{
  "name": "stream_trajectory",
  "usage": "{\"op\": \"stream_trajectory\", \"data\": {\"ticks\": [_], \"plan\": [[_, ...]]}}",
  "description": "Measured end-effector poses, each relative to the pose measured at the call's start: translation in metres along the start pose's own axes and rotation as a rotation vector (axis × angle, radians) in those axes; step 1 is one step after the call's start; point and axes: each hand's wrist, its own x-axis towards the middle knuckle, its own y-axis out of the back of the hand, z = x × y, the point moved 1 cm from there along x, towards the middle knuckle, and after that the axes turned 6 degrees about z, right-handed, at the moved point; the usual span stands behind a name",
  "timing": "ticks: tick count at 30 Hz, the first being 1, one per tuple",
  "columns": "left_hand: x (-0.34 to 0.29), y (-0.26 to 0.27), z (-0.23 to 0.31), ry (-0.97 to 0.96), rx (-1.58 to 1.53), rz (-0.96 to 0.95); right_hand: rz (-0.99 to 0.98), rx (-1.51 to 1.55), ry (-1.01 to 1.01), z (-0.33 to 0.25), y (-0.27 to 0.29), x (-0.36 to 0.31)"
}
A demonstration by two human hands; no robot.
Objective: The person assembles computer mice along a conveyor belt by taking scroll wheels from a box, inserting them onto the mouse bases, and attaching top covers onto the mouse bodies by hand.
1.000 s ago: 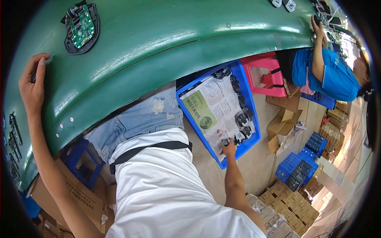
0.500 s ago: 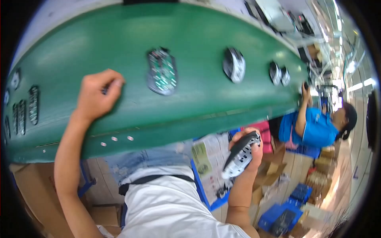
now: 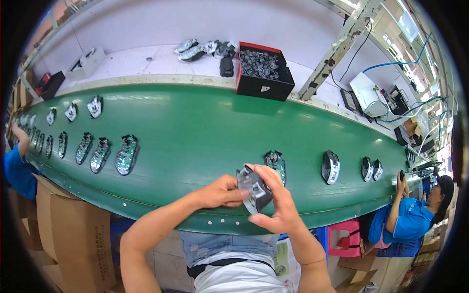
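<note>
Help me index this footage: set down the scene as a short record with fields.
Held thing: silver-and-black curved plastic shell
Right hand: grips the shell from its right side
Left hand: curled at the shell's left side; whether it grips is unclear
Surface: long green worktable
Left on table: green circuit boards in a row
Right on table: silver-and-black rounded shells
Behind: open red-and-black box of small dark parts
Nearby: person in a blue shirt, right; blue sleeve, far left

Long green worktop (image 3: 195, 127), circuit-board assemblies (image 3: 127, 155) — mostly left, silver-black casings (image 3: 332, 167) — left and right
</note>
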Motion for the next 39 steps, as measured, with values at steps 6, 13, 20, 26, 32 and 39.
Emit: {"op": "stream_trajectory", "data": {"ticks": [6, 13, 20, 26, 32, 39], "plan": [[0.002, -0.003, -0.029, 0.060, 0.044, 0.001, 0.004, 0.290, -0.058, 0.018, -0.014, -0.013], [0.004, -0.001, 0.005, -0.041, 0.493, 0.333, 0.382, -0.496, -0.188, 0.034, 0.038, -0.005], [0.004, -0.002, -0.001, -0.138, 0.731, 0.398, 0.369, -0.814, -0.329, 0.064, 0.023, -0.012], [0.001, -0.003, 0.004, -0.149, 0.759, 0.387, 0.343, -0.876, -0.377, 0.067, 0.007, -0.009], [-0.001, -0.004, 0.005, -0.153, 0.784, 0.380, 0.278, -0.992, -0.433, 0.074, -0.005, -0.017], [-0.005, -0.005, 0.002, -0.145, 0.741, 0.384, 0.283, -0.901, -0.353, 0.086, 0.016, -0.001]]}}
